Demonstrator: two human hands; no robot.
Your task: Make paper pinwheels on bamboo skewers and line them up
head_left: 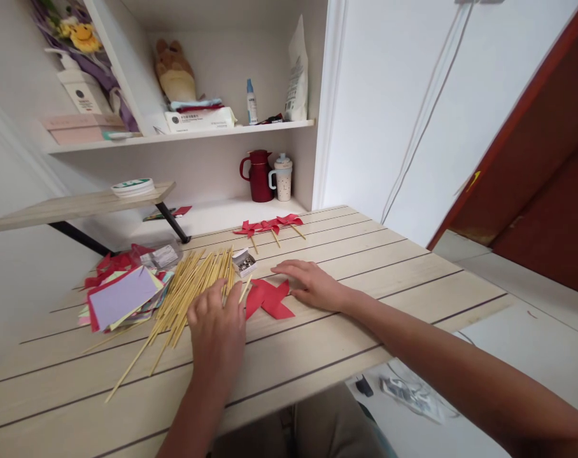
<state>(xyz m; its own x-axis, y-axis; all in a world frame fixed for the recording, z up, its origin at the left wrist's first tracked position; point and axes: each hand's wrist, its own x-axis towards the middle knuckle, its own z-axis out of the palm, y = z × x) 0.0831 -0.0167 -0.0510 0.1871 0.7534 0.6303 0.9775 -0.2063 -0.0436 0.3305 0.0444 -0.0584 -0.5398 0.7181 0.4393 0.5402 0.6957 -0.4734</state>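
My left hand (216,331) lies palm down on the near end of a heap of thin bamboo sticks (186,289), fingertips on the sticks, with one stick under the fingers. My right hand (312,284) rests flat on the wooden table (365,267), fingers apart, its thumb side touching a folded red paper pinwheel (268,299) that lies between the two hands. A small open box of pins (244,261) sits just beyond the sticks. I cannot tell whether the left fingers pinch a stick.
A stack of coloured paper sheets (121,296) lies left of the sticks. Three finished red pinwheels on sticks (270,226) lie at the table's far edge. Behind stand a red jug (260,175), a cup (283,178) and shelves. A raised wooden board (79,203) juts out at left.
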